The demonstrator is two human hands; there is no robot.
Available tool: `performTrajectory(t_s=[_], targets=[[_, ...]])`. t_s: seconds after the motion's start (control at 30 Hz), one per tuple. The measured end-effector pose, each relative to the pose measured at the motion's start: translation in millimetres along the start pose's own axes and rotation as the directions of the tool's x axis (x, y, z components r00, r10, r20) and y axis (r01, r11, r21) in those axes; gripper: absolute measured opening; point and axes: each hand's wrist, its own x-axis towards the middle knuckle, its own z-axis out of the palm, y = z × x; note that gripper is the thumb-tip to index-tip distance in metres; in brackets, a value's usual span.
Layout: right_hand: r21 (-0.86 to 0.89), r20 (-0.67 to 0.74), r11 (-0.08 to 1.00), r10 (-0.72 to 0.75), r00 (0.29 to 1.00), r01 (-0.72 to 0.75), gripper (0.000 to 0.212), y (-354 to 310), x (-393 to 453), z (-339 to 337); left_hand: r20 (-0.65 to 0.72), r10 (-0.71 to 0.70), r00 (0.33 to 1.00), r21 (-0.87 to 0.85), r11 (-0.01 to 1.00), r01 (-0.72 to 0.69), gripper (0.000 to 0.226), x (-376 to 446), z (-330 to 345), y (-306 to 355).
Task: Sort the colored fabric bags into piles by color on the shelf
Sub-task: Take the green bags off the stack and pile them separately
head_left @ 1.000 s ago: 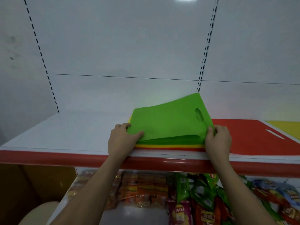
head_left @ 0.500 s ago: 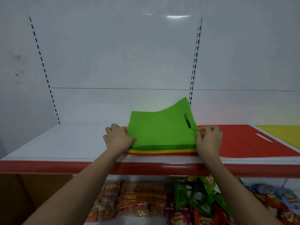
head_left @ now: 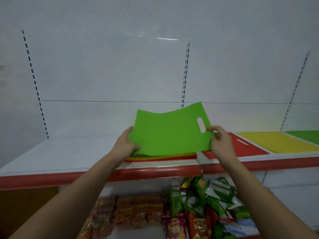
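While a second ago the green bag (head_left: 170,131) had only its far edge peeled up, it is now lifted clear of the mixed stack (head_left: 160,156) on the shelf (head_left: 51,152), held just above it. It is gripped by the left hand (head_left: 126,145) at its left edge and pinched by the right hand (head_left: 220,142) beside the handle slot. Its long axis runs left-right, handle end to the right. Transfer to the green pile (head_left: 305,136), far right beyond the red pile (head_left: 241,147) and yellow pile (head_left: 279,141), is judged next.
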Motion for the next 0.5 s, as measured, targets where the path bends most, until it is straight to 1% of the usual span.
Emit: performTrajectory(t_s=[0.03,0.1,0.2,0.3,0.4,0.5], targets=[[-0.032,-0.003,0.999,0.006,1.000,-0.006,0.049,0.2,-7.9,-9.0,0.039,0.024,0.999,0.025,0.999,-0.025,0.088,-2.0,3.9,-1.4],[-0.065,-0.017,0.996,0.057,0.998,-0.058,0.051,-0.3,-26.2,-28.8,0.133,0.045,0.990,0.063,0.997,-0.054,0.091,-6.1,17.5,-1.0],[-0.095,-0.057,0.986,0.131,0.990,-0.136,0.049,1.8,-52.4,-64.8,0.216,0.059,0.975,0.096,0.992,-0.082,0.072,-22.4,48.8,8.4],[-0.128,-0.115,0.975,0.167,0.979,-0.181,0.033,2.1,-74.9,-105.0,0.250,0.051,0.967,0.097,0.992,-0.078,0.061,-35.8,87.7,12.5],[-0.149,-0.161,0.966,0.188,0.969,-0.212,0.038,3.5,-93.2,-148.8,0.303,0.042,0.952,0.070,0.995,-0.066,0.054,-45.3,128.2,14.6],[-0.152,-0.197,0.951,0.238,0.951,-0.269,0.042,13.4,-108.4,-196.4,0.385,0.029,0.922,0.032,0.998,-0.045,0.053,-55.2,174.3,18.5]])
